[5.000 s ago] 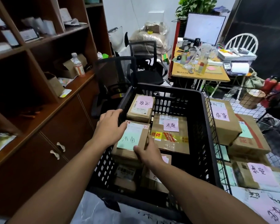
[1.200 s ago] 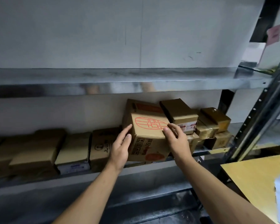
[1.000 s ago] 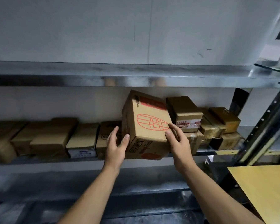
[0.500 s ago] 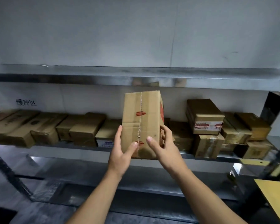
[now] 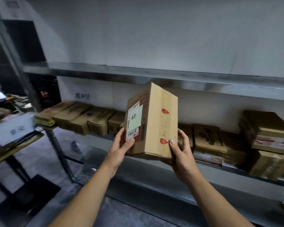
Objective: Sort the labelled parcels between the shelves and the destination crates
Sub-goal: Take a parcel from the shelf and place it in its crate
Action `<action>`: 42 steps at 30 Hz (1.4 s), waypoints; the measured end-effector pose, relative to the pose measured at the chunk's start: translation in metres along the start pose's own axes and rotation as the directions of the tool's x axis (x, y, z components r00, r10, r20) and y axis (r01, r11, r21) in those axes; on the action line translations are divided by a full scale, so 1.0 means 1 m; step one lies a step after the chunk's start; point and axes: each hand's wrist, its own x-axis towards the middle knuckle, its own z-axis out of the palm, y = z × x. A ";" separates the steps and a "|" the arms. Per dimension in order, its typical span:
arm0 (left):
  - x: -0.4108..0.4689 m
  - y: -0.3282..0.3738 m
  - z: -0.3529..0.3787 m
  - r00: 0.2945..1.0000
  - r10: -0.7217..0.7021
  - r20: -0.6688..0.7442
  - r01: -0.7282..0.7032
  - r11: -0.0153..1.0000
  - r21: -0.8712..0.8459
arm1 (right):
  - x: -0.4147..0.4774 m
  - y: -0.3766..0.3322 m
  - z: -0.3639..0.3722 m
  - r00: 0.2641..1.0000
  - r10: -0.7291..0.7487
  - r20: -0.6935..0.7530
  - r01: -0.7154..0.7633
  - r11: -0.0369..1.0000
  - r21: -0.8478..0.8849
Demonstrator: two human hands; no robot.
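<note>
Head view shows the box (image 5: 156,122), lifted off the shelf (image 5: 236,169) and turned upright, gripped at its lower corners by the left hand (image 5: 121,148) and right hand (image 5: 180,153) before the front edge, its label (image 5: 134,122) now readable for sorting.

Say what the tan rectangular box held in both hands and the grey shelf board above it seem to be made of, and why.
The tan rectangular box looks like matt cardboard: taped seam, folded edges. The grey shelf board is probably sheet metal, given its dull, streaky sheen.
</note>
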 end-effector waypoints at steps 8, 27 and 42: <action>-0.042 0.003 -0.131 0.938 0.199 -0.283 -0.150 0.971 0.187 | 0.012 0.065 0.119 0.983 -0.112 0.148 0.165 0.893 -0.419; -0.130 -0.024 -0.343 0.621 0.428 -0.657 0.063 0.808 0.586 | 0.001 0.189 0.374 0.793 0.148 0.591 0.089 0.931 -0.353; -0.041 0.020 -0.512 0.648 0.461 -0.606 0.100 0.737 0.668 | 0.128 0.239 0.538 0.773 0.173 0.611 0.013 0.958 -0.287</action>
